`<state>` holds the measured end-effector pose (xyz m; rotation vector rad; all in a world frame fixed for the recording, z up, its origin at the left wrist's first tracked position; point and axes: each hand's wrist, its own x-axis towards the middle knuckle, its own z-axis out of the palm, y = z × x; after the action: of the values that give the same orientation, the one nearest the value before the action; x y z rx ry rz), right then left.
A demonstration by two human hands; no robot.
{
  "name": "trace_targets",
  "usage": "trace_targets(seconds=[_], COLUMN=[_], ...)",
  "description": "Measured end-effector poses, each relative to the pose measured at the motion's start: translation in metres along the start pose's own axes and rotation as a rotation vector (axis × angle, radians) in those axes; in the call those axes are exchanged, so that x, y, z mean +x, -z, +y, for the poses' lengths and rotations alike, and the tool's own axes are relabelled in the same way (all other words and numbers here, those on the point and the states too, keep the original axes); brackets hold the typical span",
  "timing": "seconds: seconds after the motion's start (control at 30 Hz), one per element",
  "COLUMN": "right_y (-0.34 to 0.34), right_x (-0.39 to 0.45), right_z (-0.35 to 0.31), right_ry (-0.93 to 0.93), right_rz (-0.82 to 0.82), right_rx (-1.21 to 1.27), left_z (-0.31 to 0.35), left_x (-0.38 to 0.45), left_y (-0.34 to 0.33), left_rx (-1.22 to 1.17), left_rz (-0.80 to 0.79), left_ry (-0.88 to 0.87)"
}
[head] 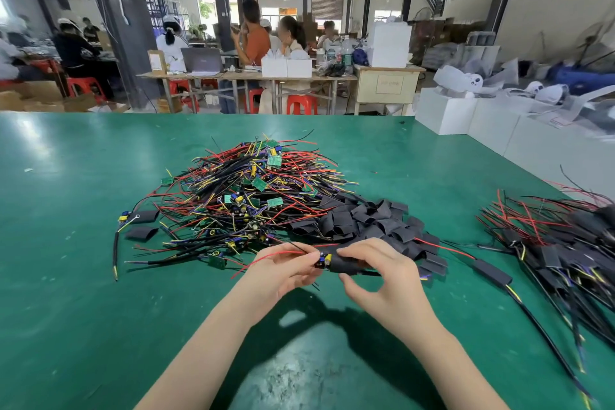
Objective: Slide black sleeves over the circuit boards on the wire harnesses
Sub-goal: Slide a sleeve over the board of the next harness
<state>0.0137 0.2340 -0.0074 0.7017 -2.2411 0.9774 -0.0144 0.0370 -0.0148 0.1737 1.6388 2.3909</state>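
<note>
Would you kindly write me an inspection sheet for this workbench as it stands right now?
Surface: green mat, scuffed pale near the front edge.
Job's things: black sleeve partly over a circuit board, whose yellow and blue parts still show; tangled unsleeved harness pile; loose sleeve heap; sleeved harness stack at right.
Clutter: two stray sleeves left of the pile.
Grippers: left hand pinches the board end and red wires; right hand grips the sleeve.
Cables: one sleeved harness lies apart near the stack.
Surroundings: white boxes at right, seated workers at far tables.
</note>
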Motion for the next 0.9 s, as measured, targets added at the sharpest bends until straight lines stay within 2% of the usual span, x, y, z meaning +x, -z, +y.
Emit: trace_targets(seconds=[0.17,0.3,0.5,0.57,0.63,0.8,0.9], right_y=[-0.0005,-0.0003,-0.0013,-0.0016,-0.0012,-0.0011,-0.0039], right_x=[0.0004,-0.0030,-0.0040,-0.0037,-0.0036,-0.0032,-0.0016], right_z=[0.0001,0.0019,0.0039,0.0039,0.0046,0.0024,-0.0014], right_ry=[0.007,-0.007,0.051,0.053,0.045,0.045,0.043], right_rz=[0.044,-0.023,-0.033,-0.027,-0.013,0.019,0.017], right_rx=[-0.087,-0.051,-0.052,-0.063,-0.048,0.005,0.014], left_z=[0.0019,0.0033,0.0059,0.0057,0.0050,0.0029,0.0032], left_x=[0.0003,-0.0014,-0.0026,-0.0026,-0.0029,-0.0016,0.0005], left_y=[0.0033,0.0022,0.0018,0.0004,-0.0007,-0.0032,-0.0037], left_rx=[-0.021,0.018,0.334,0.372,0.359,0.214,0.138], left_rz=[-0.050,-0.070,0.006,0.026,0.041,0.116,0.131], left_ry=[-0.027,-0.103,-0.223,-0.270,-0.284,-0.173,-0.166])
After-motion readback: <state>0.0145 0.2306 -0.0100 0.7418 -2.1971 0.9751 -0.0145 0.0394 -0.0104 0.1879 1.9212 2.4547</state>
